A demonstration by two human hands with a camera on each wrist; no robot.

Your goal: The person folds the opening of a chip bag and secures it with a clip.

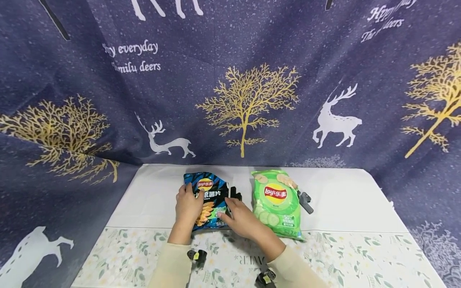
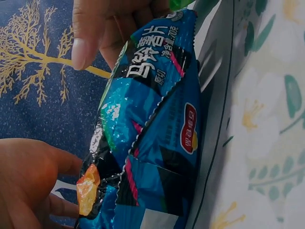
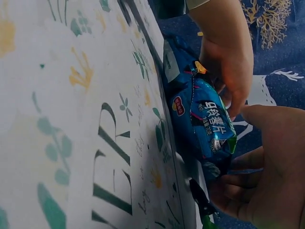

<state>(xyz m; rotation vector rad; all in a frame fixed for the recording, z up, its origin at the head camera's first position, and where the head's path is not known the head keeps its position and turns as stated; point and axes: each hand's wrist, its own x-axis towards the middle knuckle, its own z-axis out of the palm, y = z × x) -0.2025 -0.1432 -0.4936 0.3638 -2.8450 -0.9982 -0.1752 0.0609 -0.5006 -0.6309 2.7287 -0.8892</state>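
Note:
A blue and black bag of Lay's potato chips [image 1: 210, 199] lies face up on the white table, its printed bottom side showing in the left wrist view [image 2: 157, 124]. My left hand [image 1: 188, 204] holds its left side, thumb over the front and fingers along the edge. At the opposite side, my right hand [image 1: 243, 218] has its fingers curled round the edge, as the right wrist view shows, with the thumb above the front. A green bag of Lay's chips [image 1: 277, 204] lies to the right of my right hand, untouched.
Between the bags a small black object [image 1: 235, 193] pokes out, partly hidden. A dark grey clip-like piece [image 1: 305, 202] sits at the green bag's right edge. The flowered mat [image 1: 353, 256] covers the table's near part; a purple deer-print curtain [image 1: 223, 36] hangs behind.

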